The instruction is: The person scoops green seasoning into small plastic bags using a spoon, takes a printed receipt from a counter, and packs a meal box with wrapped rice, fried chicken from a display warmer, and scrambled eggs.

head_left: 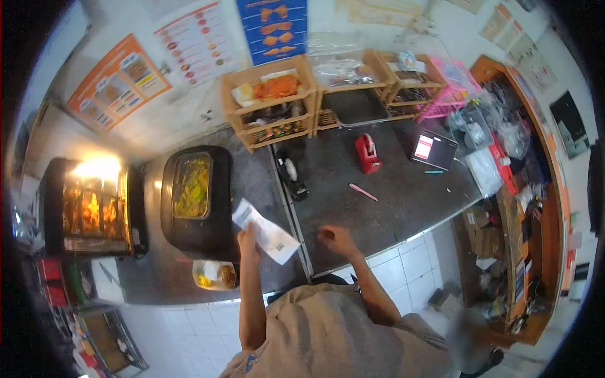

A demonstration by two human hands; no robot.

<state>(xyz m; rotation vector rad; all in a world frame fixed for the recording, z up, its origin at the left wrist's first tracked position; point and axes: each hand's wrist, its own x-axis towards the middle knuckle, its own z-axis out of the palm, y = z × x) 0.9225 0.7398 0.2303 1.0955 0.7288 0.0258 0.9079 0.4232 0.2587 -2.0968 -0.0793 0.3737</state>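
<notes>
A white printed receipt [270,240] with a small square code is held up in my left hand [248,239], the fingers closed on its near edge. Over the dark counter my right hand [338,240] hovers with loosely bent fingers, and nothing shows in it. Left of the receipt sits a black container [217,214] with a clear window onto yellow-green food. A takeaway box [228,283] with food lies by the counter's front edge. Beyond my hands are a black tape dispenser [291,175], a red tape dispenser [368,155] and a pink pen [363,192].
A lit food warmer [94,211] stands at the far left. Wooden racks [268,110] line the wall behind the counter. A small tablet-like device [435,150] and plastic bags [484,171] lie to the right. Another person's blurred head [469,340] appears at lower right.
</notes>
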